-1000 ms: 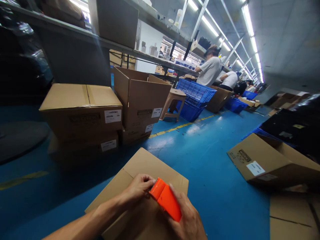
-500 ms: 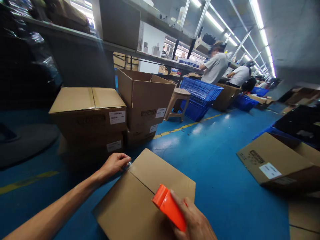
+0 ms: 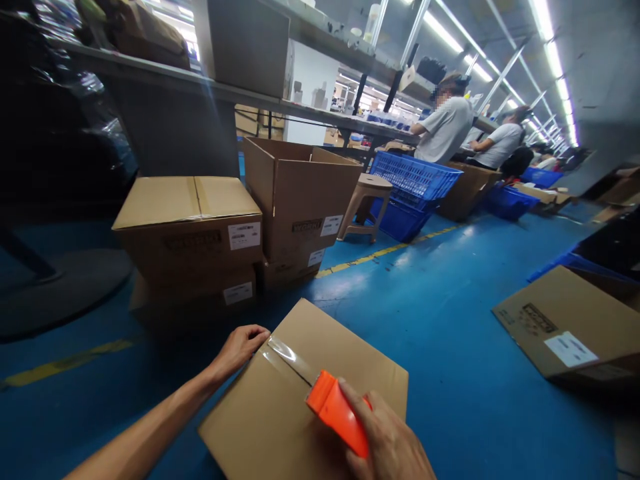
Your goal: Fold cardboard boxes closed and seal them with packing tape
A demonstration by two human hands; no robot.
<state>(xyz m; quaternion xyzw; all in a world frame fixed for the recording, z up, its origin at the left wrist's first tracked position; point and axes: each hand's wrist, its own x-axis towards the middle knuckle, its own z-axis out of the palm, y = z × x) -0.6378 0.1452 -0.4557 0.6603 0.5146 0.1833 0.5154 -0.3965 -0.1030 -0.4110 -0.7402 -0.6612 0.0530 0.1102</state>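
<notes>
While the right hand point(image 3: 387, 443) grips the orange tape dispenser point(image 3: 336, 412) on the floor-standing carton point(image 3: 305, 400) and the left hand point(image 3: 240, 348) pins the tape point(image 3: 289, 353) at its far edge, loose pressure could wrinkle the strip off the 1 seam.

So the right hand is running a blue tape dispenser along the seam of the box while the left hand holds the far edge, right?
Not quite: the tape dispenser is orange, not blue, as the head view shows. The right hand runs it along the seam of the box while the left hand holds the far edge.
</notes>
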